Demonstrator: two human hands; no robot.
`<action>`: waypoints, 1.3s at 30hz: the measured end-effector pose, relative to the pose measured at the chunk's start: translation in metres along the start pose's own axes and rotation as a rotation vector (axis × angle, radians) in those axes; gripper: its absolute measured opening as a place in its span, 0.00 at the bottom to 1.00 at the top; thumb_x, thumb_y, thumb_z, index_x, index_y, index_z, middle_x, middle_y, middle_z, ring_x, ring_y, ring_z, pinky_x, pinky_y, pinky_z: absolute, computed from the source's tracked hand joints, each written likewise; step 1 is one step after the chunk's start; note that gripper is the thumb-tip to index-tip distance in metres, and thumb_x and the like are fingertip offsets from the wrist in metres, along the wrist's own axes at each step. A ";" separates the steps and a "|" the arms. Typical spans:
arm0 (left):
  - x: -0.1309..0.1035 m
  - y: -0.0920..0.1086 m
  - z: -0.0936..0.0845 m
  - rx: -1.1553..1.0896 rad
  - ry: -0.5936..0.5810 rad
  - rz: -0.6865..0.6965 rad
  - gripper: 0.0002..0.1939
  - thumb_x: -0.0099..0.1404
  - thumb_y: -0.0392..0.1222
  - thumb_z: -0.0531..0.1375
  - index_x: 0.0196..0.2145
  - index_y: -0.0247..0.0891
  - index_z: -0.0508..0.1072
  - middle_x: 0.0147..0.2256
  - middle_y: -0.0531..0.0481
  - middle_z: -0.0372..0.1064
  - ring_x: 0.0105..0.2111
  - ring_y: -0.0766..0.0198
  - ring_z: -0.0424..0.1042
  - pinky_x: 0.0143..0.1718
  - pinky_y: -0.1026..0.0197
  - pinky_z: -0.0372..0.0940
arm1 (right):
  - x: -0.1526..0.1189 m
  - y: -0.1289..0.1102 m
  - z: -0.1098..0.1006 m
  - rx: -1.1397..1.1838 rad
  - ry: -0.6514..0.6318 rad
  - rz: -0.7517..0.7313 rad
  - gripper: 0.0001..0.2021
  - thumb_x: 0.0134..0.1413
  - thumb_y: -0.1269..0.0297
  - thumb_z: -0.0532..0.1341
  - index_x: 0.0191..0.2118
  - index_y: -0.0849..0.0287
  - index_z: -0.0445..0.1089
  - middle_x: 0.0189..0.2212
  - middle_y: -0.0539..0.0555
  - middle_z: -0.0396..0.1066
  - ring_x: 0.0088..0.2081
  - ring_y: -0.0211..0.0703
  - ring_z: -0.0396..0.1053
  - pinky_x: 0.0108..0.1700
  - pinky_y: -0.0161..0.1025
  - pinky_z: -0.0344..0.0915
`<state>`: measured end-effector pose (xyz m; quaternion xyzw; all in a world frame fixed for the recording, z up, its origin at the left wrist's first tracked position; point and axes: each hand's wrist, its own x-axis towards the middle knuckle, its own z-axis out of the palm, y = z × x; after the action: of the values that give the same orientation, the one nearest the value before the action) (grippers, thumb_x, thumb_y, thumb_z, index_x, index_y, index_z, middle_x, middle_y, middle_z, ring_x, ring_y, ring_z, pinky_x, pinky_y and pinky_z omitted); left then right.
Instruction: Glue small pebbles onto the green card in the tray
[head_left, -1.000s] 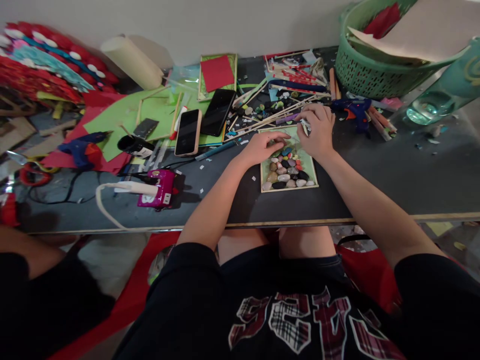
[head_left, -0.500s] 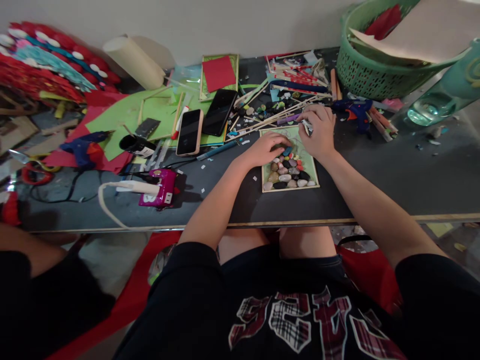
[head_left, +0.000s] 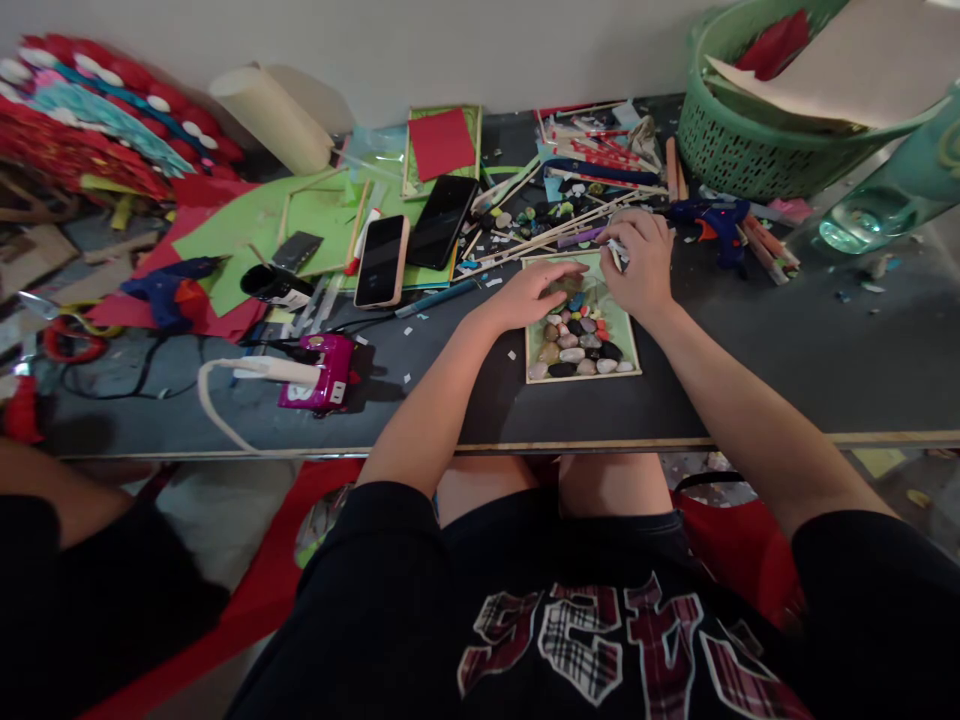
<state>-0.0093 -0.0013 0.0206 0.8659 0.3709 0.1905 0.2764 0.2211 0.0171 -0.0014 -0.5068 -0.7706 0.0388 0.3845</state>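
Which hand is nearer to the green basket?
Right. The right hand is at the far right corner of the framed panel, left of the basket and nearer the person; the left hand is farther left, at the panel's far left side.

Smooth, glossy pebbles (head_left: 571,355) before me
At my one o'clock, a matt plastic basket (head_left: 750,152); at eleven, a glossy-screened smartphone (head_left: 381,262).

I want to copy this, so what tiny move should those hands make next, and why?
Maybe add another above the smooth, multicoloured pebbles: they cover most of the lower part of the pale-green, thin-framed rectangular panel, but green shows between the left hand and right hand.
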 end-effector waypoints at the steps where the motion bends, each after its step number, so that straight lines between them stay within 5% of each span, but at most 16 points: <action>1: 0.001 0.001 0.000 -0.008 -0.020 0.031 0.19 0.73 0.35 0.54 0.59 0.41 0.73 0.59 0.41 0.74 0.59 0.54 0.72 0.61 0.48 0.67 | 0.000 0.000 0.000 0.001 0.005 -0.005 0.09 0.62 0.63 0.58 0.45 0.52 0.72 0.53 0.59 0.71 0.59 0.60 0.64 0.64 0.68 0.60; 5: 0.003 0.003 0.000 -0.012 -0.051 0.046 0.16 0.74 0.39 0.56 0.54 0.42 0.78 0.55 0.43 0.77 0.57 0.53 0.73 0.61 0.47 0.67 | 0.000 -0.001 0.000 -0.004 0.025 -0.011 0.09 0.60 0.63 0.58 0.44 0.52 0.73 0.52 0.59 0.71 0.58 0.60 0.65 0.64 0.68 0.61; 13: 0.000 0.001 0.001 -0.013 0.078 -0.062 0.11 0.66 0.44 0.67 0.44 0.39 0.79 0.44 0.44 0.79 0.46 0.55 0.77 0.50 0.53 0.71 | 0.000 -0.005 -0.002 -0.011 0.052 -0.014 0.08 0.63 0.58 0.58 0.43 0.51 0.73 0.50 0.58 0.73 0.57 0.60 0.67 0.62 0.69 0.65; 24: 0.004 -0.004 0.002 0.104 -0.033 0.056 0.16 0.74 0.38 0.57 0.53 0.46 0.81 0.54 0.44 0.77 0.56 0.52 0.73 0.61 0.44 0.66 | 0.001 -0.003 -0.001 0.024 0.013 -0.011 0.08 0.62 0.62 0.59 0.44 0.53 0.73 0.51 0.60 0.72 0.58 0.60 0.66 0.64 0.69 0.63; 31: 0.006 -0.010 0.006 0.026 0.021 0.022 0.22 0.73 0.31 0.52 0.58 0.44 0.77 0.57 0.45 0.77 0.60 0.55 0.72 0.64 0.46 0.66 | 0.001 -0.001 -0.001 0.033 0.018 -0.020 0.08 0.63 0.60 0.58 0.44 0.52 0.73 0.51 0.60 0.71 0.58 0.60 0.66 0.64 0.69 0.62; 39: 0.006 -0.008 0.005 0.043 0.009 0.067 0.16 0.71 0.30 0.56 0.48 0.42 0.80 0.50 0.46 0.79 0.54 0.55 0.75 0.61 0.46 0.67 | 0.001 0.001 0.000 0.023 0.018 -0.035 0.09 0.63 0.60 0.58 0.45 0.52 0.73 0.51 0.60 0.71 0.58 0.59 0.66 0.64 0.66 0.63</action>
<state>-0.0072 0.0062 0.0125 0.8827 0.3471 0.1954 0.2495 0.2219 0.0183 -0.0012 -0.4890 -0.7753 0.0364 0.3980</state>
